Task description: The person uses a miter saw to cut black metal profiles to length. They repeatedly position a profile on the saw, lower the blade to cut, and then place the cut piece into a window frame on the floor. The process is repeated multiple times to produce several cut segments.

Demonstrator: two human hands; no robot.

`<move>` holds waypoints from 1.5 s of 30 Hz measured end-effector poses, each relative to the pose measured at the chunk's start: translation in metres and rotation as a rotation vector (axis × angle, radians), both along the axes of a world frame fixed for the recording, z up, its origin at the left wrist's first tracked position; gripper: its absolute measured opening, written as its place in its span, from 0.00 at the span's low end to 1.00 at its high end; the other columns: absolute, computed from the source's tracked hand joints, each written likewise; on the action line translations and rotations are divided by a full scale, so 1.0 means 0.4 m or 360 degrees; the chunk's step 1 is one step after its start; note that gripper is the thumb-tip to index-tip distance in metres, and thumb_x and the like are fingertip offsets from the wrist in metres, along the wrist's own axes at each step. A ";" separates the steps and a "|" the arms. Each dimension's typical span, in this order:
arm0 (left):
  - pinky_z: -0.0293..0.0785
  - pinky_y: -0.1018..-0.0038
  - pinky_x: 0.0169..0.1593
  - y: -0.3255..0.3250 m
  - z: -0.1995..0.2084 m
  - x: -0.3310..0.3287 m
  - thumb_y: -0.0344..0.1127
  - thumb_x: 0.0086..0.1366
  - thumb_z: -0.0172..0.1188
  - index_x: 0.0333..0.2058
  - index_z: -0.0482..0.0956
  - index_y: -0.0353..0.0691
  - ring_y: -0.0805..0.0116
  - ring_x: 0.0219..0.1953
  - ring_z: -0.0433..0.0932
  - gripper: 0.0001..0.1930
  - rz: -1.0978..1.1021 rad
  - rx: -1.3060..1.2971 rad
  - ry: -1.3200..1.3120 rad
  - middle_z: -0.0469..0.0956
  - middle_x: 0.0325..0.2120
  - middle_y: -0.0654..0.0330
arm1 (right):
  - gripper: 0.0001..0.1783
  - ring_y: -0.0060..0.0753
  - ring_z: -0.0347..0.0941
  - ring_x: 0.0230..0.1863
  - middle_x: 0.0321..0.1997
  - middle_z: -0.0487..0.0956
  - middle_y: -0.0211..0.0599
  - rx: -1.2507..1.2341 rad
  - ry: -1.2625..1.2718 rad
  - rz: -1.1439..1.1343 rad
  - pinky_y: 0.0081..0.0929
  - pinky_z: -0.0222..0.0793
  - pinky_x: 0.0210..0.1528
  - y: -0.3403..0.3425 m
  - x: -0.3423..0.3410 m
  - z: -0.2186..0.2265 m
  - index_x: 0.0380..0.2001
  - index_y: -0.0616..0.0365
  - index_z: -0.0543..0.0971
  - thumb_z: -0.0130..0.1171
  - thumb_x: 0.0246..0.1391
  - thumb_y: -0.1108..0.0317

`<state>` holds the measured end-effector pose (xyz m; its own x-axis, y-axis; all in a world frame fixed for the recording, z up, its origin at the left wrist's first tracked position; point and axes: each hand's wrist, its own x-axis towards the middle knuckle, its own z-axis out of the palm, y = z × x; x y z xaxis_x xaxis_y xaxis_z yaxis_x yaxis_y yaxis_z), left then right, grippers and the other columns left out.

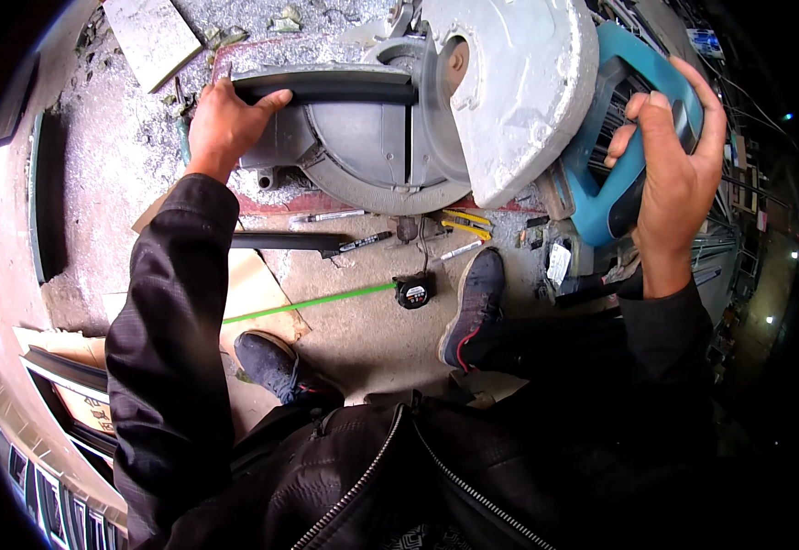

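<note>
My left hand (225, 126) pinched a black bar (354, 90) at ten o'clock, my right hand (679, 179) wrapped the saw handle (619, 183) at two.

Floor (363, 339): tape measure (413, 291), cardboard (257, 280), yellow cutter (466, 219).

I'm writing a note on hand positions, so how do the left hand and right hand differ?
The left hand holds a black bar; the right hand grips the teal handle.
The left hand lies left of the saw guard, the right hand right of it.
Both are bare, below dark sleeves.
</note>
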<state>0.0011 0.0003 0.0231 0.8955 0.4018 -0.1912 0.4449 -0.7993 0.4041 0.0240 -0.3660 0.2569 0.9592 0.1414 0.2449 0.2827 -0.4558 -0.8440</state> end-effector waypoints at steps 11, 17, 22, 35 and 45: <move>0.80 0.60 0.52 -0.005 -0.014 -0.004 0.68 0.53 0.74 0.46 0.79 0.22 0.48 0.44 0.85 0.46 -0.0021 0.0081 -0.0141 0.84 0.39 0.40 | 0.24 0.23 0.76 0.23 0.32 0.80 0.37 0.0046 -0.0007 -0.0056 0.23 0.76 0.29 -0.001 -0.037 -0.030 0.63 0.63 0.65 0.55 0.66 0.73; 0.80 0.58 0.53 -0.006 0.001 0.000 0.70 0.53 0.72 0.46 0.80 0.22 0.45 0.46 0.84 0.46 -0.0025 0.0020 -0.0055 0.82 0.42 0.39 | 0.24 0.22 0.75 0.23 0.33 0.80 0.38 0.0068 -0.0032 -0.0069 0.23 0.75 0.29 -0.004 -0.065 -0.062 0.63 0.62 0.64 0.54 0.66 0.75; 0.80 0.57 0.53 -0.002 -0.007 0.000 0.71 0.53 0.72 0.44 0.81 0.23 0.43 0.47 0.84 0.46 -0.0012 0.0003 -0.0010 0.81 0.43 0.38 | 0.24 0.21 0.74 0.23 0.34 0.79 0.38 0.0111 -0.0058 -0.0062 0.22 0.75 0.30 -0.001 -0.074 -0.074 0.63 0.62 0.64 0.53 0.65 0.78; 0.80 0.57 0.54 -0.005 0.011 0.002 0.71 0.53 0.71 0.44 0.81 0.22 0.43 0.47 0.84 0.46 -0.0018 -0.0025 0.0035 0.82 0.43 0.37 | 0.25 0.22 0.73 0.24 0.33 0.78 0.39 0.0135 -0.0062 -0.0010 0.23 0.74 0.31 -0.010 -0.085 -0.088 0.64 0.62 0.61 0.53 0.66 0.78; 0.81 0.57 0.52 -0.009 -0.001 0.000 0.71 0.53 0.71 0.44 0.82 0.22 0.43 0.45 0.85 0.46 -0.0023 0.0041 -0.0056 0.83 0.42 0.38 | 0.26 0.23 0.72 0.24 0.34 0.78 0.39 0.0123 -0.0058 -0.0070 0.24 0.74 0.31 -0.003 -0.099 -0.095 0.64 0.61 0.61 0.52 0.65 0.79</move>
<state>0.0009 -0.0035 0.0229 0.9074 0.3929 -0.1491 0.4188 -0.8159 0.3987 -0.0158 -0.3672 0.2187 0.9543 0.0787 0.2883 0.2950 -0.4021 -0.8667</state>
